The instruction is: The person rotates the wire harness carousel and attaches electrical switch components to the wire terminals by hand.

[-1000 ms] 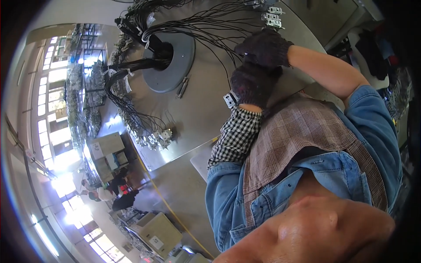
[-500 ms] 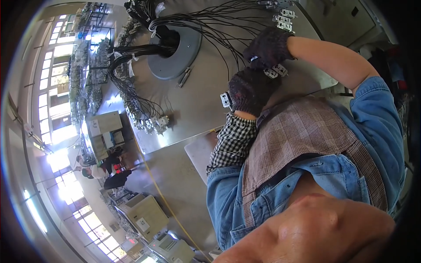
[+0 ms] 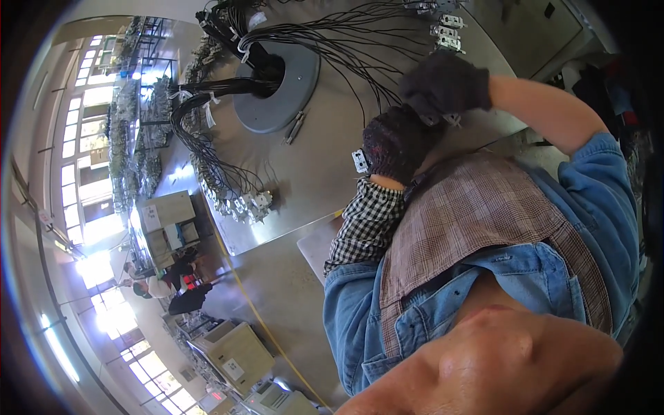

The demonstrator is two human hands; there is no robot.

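Both gloved hands are up over the grey table [image 3: 318, 173] now, pressed close together. The left hand [image 3: 398, 142], in a dark speckled glove, is curled shut around a small white socket [image 3: 360, 160], whose corner pokes out at the wrist side. The right hand [image 3: 443, 83], in a black glove, sits just above it, fingers bent down over another white piece [image 3: 453, 119] that shows under its edge; what exactly it grips I cannot tell from here.

Compared with a second ago, the two hands have drawn nearer each other and closer to the person's chest, and the view has swung so the round grey disc [image 3: 277, 86] with its bundle of black wires [image 3: 332, 41] now sits higher and more to the middle. The white corner at the left wrist has stayed put in that fist throughout. To me that reads as fine work on one socket, both hands busy at the same spot.

More white sockets [image 3: 446, 31] lie at the far ends of the wires, another cluster [image 3: 245, 204] by the near table edge. People [image 3: 169, 283] work well apart across the hall.
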